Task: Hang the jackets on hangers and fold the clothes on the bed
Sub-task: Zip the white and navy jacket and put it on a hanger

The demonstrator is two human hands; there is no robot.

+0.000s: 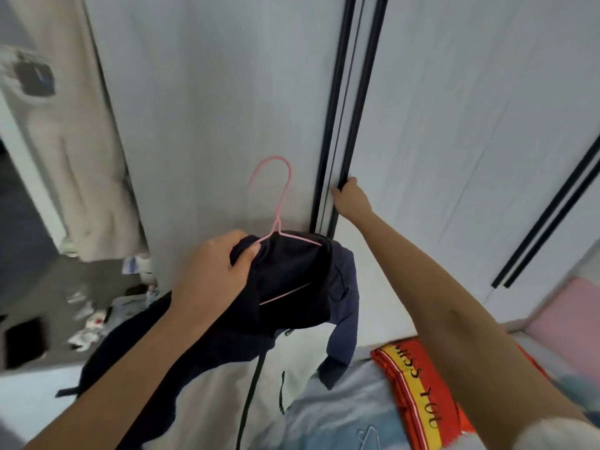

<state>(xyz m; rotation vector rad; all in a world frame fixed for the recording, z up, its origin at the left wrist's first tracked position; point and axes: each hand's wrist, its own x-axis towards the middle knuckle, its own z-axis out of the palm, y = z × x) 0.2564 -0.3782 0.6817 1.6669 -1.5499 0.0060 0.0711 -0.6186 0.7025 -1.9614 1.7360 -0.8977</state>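
Note:
A dark navy and white jacket (292, 287) hangs on a pink wire hanger (279, 203), whose hook points up in front of the wardrobe. My left hand (214, 271) grips the jacket's collar and the hanger's shoulder. My right hand (349, 198) reaches forward, its fingers curled round the black edge strip of a white sliding wardrobe door (454, 125). The jacket's lower part drapes down over the bed (341, 410).
A red and yellow cloth with lettering (418, 394) lies on the light blue bedding. A pink panel (571, 306) stands at the right. On the grey floor at the left lie scattered small items (91, 323). A beige garment (74, 151) hangs at the left.

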